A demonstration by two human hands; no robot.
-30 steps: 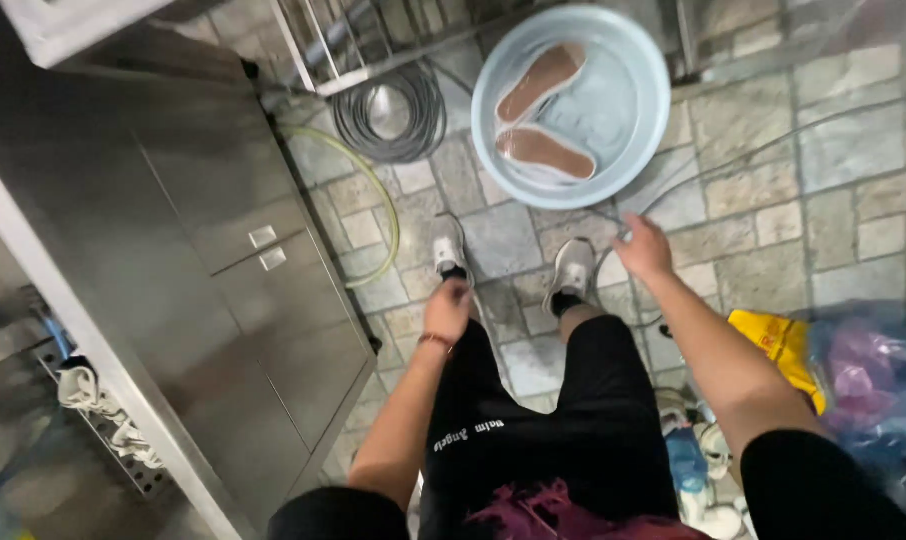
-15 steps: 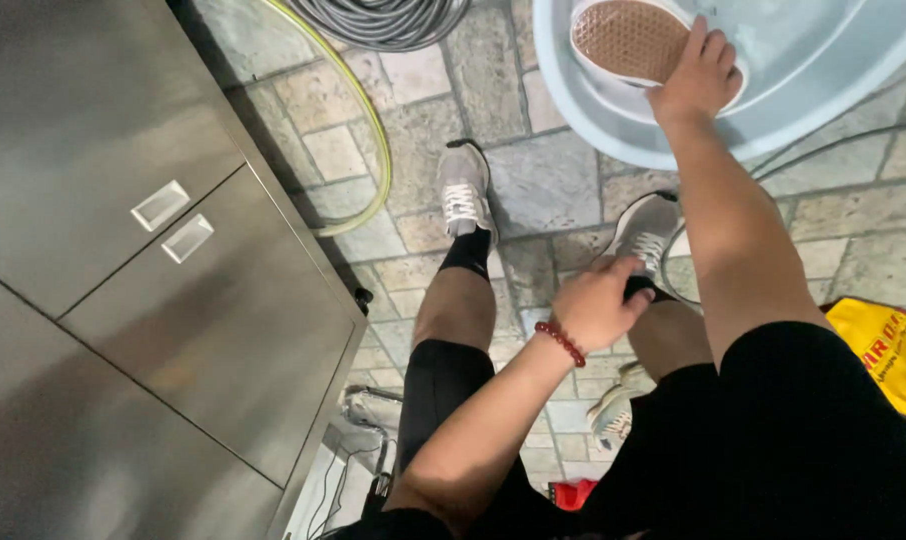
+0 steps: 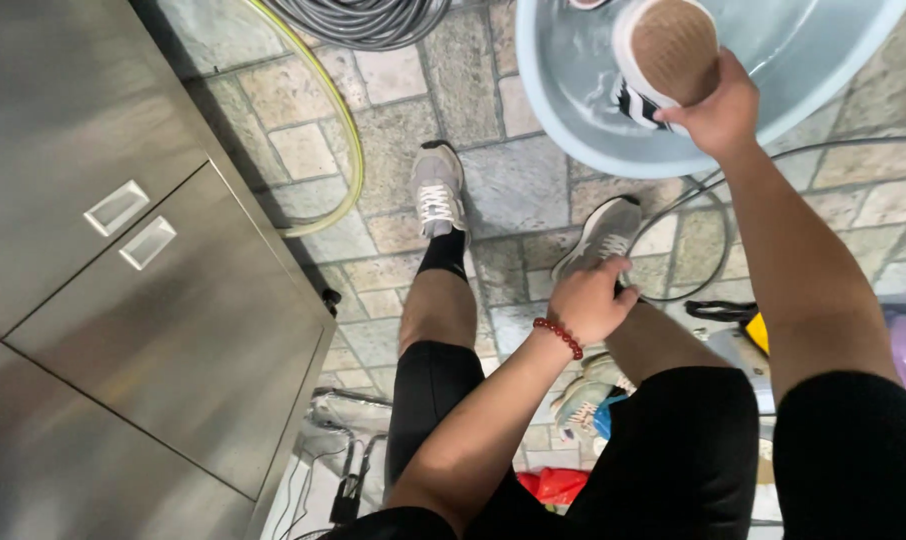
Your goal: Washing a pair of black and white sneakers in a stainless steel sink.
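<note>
Head view, looking straight down past the knees to a stone-tiled floor (image 3: 533, 185). Right hand (image 3: 721, 105) is closed on a white shoe (image 3: 663, 55) with a tan sole; the grip wraps the near end of the shoe, fingers curled round its edge, sole turned up. The shoe sits over the inside of a pale blue basin (image 3: 573, 120) that holds some water, low enough that its dark-striped side is at the waterline; whether it touches the basin floor I cannot tell. Its long axis runs away from the hand, up and slightly left in the picture, so the shoe lies ahead of the grip, toward the basin's middle. Right arm is stretched well forward, nearly straight, wrist bent a little down over the basin rim. Left hand (image 3: 588, 300), with a red bead bracelet (image 3: 558, 337) at the wrist, is loosely curled and holds nothing I can see; it rests at the right knee, just above the person's own grey sneaker (image 3: 603, 235), well apart from the basin. The right hand is clearly the nearer one. A steel cabinet (image 3: 123, 300) stands at left; a coiled grey hose (image 3: 363, 18) lies at the top.
</note>
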